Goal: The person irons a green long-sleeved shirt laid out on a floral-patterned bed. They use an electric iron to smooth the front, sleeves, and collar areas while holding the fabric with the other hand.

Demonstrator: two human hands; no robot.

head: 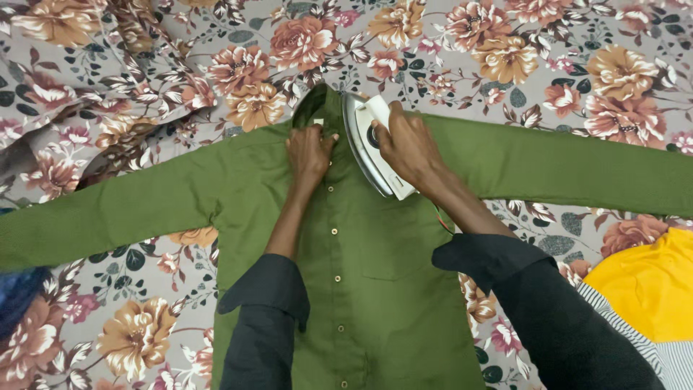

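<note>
A green buttoned shirt [375, 289] lies flat on a floral sheet [505, 50], sleeves spread out to both sides and collar pointing away from me. My left hand [309, 152] presses down on the fabric just below the collar, beside the button line. My right hand [408, 141] grips the handle of a white clothes iron [367, 144], which is tipped on its side on the shirt's right shoulder next to the collar, its metal soleplate facing left. Both my forearms wear dark sleeves rolled up to the elbow.
A yellow garment [650, 282] and a striped cloth [635, 339] lie at the lower right. A blue cloth [18, 292] shows at the left edge. The floral sheet is bunched into folds at the upper left [79, 79].
</note>
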